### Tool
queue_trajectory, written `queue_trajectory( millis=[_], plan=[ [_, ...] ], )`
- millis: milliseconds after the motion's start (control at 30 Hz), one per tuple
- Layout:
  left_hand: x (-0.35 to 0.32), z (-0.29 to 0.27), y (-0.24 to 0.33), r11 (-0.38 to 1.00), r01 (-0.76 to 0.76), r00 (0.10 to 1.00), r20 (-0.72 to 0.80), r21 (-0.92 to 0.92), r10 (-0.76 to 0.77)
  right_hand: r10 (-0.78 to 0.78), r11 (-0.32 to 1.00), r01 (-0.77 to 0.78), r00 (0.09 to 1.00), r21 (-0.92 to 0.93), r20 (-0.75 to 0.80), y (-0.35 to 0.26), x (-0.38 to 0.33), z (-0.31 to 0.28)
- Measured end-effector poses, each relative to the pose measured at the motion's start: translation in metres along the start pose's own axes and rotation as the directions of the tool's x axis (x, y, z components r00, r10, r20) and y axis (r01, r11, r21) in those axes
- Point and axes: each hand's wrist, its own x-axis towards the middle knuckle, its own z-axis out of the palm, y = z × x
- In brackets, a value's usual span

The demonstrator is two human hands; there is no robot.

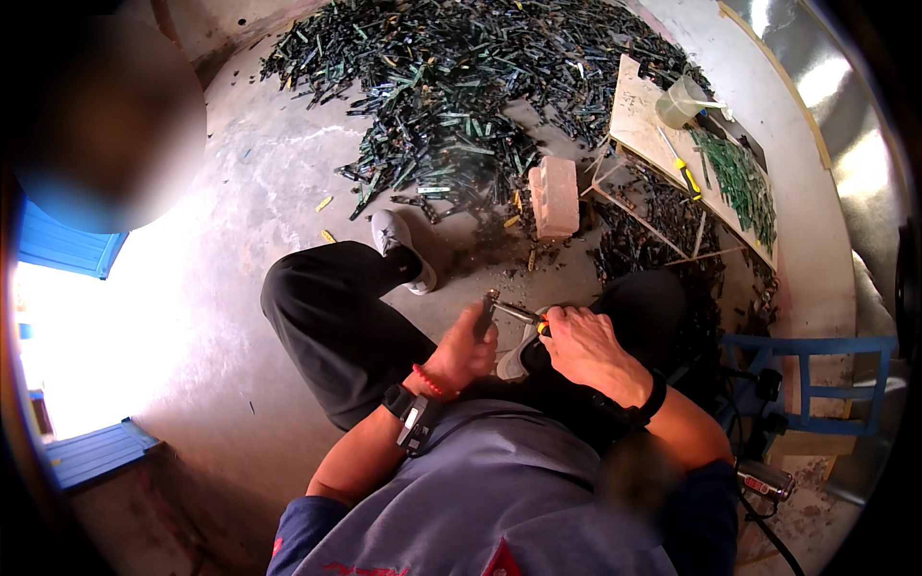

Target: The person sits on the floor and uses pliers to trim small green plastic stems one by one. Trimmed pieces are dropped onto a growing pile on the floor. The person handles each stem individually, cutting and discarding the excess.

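Observation:
My left hand (465, 353), with a red bead bracelet at its wrist, is closed around a small dark strip-like piece (485, 313) whose upper end sticks out past the fingers. My right hand (588, 348) grips a screwdriver (520, 313) by its yellow, orange and black handle. Its metal shaft points left, and the tip meets or lies very close to the upper end of the dark piece. Both hands are held between my knees, above the concrete floor. Fingers hide most of the handle and the lower part of the piece.
A large heap of dark and green strips (432, 125) covers the far floor. A pinkish brick (554, 198) stands ahead. On the low table (634, 106) at right are a cup (680, 102), another screwdriver (688, 179) and green strips (738, 182). A blue chair (816, 348) is right.

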Motion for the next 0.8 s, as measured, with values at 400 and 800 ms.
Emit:
queue_trajectory(
  millis=[400, 800],
  plan=[
    [0.022, 0.001, -0.025, 0.455, -0.466, 0.707, 0.011, 0.759, 0.707, 0.043, 0.997, -0.055, 0.983, 0.061, 0.179, -0.001, 0.010, -0.013],
    [0.024, -0.013, -0.024, 0.405, -0.357, 0.787, 0.038, 0.842, 0.615, -0.015, 0.975, -0.059, 0.945, 0.216, 0.327, 0.015, 0.017, 0.004]
  ],
)
